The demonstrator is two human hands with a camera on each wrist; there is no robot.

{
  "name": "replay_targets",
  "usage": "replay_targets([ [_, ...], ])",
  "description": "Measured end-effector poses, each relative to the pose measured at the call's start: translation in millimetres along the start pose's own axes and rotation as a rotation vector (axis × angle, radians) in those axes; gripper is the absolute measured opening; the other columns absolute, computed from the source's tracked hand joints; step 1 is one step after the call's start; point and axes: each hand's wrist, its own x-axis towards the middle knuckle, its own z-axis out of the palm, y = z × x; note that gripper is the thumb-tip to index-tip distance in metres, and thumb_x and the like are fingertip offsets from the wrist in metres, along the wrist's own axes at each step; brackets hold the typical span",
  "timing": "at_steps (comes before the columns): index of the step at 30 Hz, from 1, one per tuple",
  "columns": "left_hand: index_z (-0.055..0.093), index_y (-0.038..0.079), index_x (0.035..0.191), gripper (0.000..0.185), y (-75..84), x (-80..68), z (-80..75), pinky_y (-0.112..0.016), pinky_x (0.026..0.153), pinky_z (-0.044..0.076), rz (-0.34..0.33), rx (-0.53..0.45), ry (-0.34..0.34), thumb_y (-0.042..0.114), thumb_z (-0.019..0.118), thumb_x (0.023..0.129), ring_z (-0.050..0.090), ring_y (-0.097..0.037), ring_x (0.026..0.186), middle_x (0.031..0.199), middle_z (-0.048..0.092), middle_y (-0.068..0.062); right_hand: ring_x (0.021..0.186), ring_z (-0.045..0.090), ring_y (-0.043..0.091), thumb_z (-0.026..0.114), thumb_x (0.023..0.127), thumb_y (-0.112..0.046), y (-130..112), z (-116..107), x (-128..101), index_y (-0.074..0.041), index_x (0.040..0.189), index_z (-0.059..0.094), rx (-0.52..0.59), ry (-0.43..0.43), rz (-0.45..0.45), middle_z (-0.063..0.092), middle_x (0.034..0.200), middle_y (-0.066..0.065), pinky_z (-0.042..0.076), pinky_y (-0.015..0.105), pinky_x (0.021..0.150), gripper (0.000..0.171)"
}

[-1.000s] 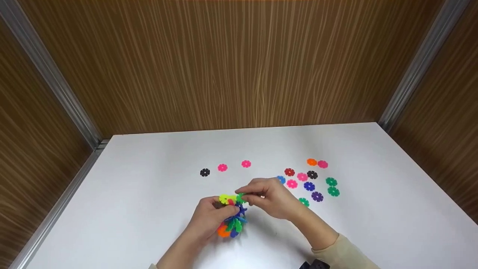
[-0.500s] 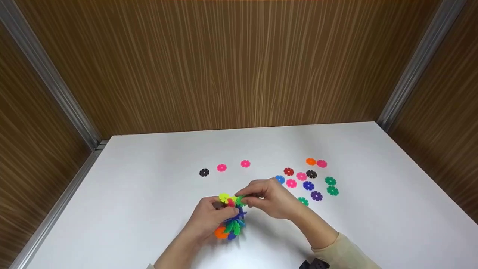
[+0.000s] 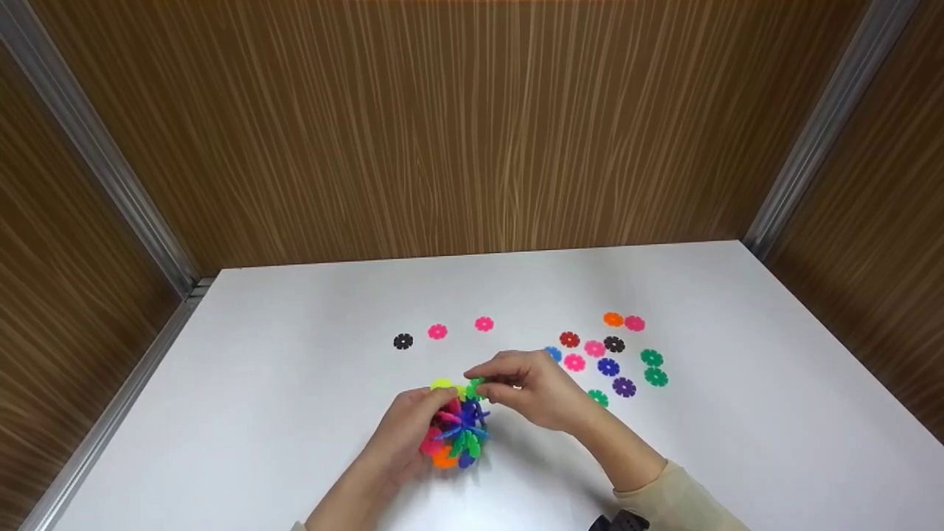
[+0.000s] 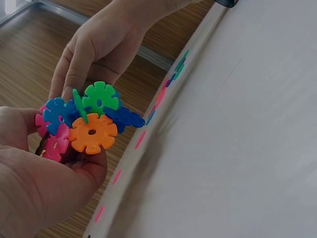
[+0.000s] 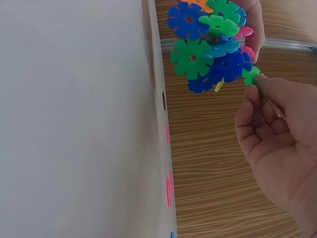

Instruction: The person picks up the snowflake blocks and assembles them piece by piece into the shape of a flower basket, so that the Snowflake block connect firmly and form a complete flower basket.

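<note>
- Left hand [image 3: 409, 431] grips the toy cluster [image 3: 456, 431] just above the counter [image 3: 295, 413].
- Right hand [image 3: 532, 391] fingers pinch a green disc [image 3: 474, 389] at its top.
- Loose discs [image 3: 608, 354] lie near, right.

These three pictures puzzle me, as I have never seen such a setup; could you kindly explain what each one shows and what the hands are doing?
No machine here: a person works with two bare hands. The wide picture comes from a camera on the person's head, looking down at a white table. The other two come from cameras on each wrist, so the table appears tilted there. The left hand holds a cluster of interlocked plastic snowflake discs in many colours. The right hand pinches a green disc at the cluster's top edge between its fingers. Loose discs lie flat on the table to the right, with one black disc and two pink discs farther left.
</note>
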Motion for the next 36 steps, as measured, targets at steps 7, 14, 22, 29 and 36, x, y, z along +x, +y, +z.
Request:
replay_targets([
  [7,0.066,0.009,0.086,0.029,-3.1,1.5,1.6,-0.027,0.084,0.052,0.000,-0.029,0.016,0.031,0.063,0.104,0.062,-0.019,0.084,0.084,0.067,-0.003,0.092,0.073,0.019,0.074,0.100,-0.009,-1.0,1.3,-0.3,-0.014,0.121,0.080,0.018,0.008,0.042,0.078,0.110,-0.002,0.063,0.030,0.085,0.022],
  [14,0.063,0.009,0.088,0.027,-2.2,-0.7,1.3,-0.026,0.079,0.054,-0.020,-0.067,0.039,0.030,0.061,0.104,0.062,-0.018,0.082,0.085,0.064,-0.004,0.096,0.073,0.022,0.073,0.102,-0.011,-3.4,3.2,-0.3,-0.013,0.127,0.078,0.048,0.002,0.049,0.078,0.115,-0.001,0.062,0.029,0.086,0.025],
  [22,0.069,-0.002,0.117,0.043,-2.4,-2.3,1.7,-0.029,0.094,0.057,-0.021,-0.002,0.014,0.036,0.076,0.099,0.067,-0.022,0.097,0.106,0.072,-0.009,0.097,0.074,0.036,0.071,0.101,-0.004,-1.5,4.3,-0.1,-0.011,0.124,0.079,0.063,0.024,0.045,0.078,0.113,0.000,0.063,0.031,0.084,0.025],
  [29,0.069,-0.004,0.122,0.044,-2.4,-2.6,2.5,-0.035,0.101,0.057,0.012,0.053,-0.021,0.026,0.083,0.093,0.068,-0.024,0.102,0.110,0.075,-0.009,0.087,0.073,0.020,0.074,0.100,-0.006,-1.9,7.0,-0.4,-0.009,0.119,0.080,0.025,0.039,0.010,0.079,0.107,-0.001,0.063,0.031,0.079,0.021],
  [36,0.070,-0.006,0.118,0.038,-3.7,-2.0,3.0,-0.033,0.095,0.060,0.030,0.071,0.009,0.019,0.083,0.092,0.069,-0.022,0.095,0.105,0.076,-0.009,0.087,0.074,0.030,0.076,0.098,-0.006,-1.4,7.7,-0.5,-0.009,0.117,0.082,0.010,0.039,-0.019,0.080,0.105,-0.001,0.063,0.031,0.078,0.020],
])
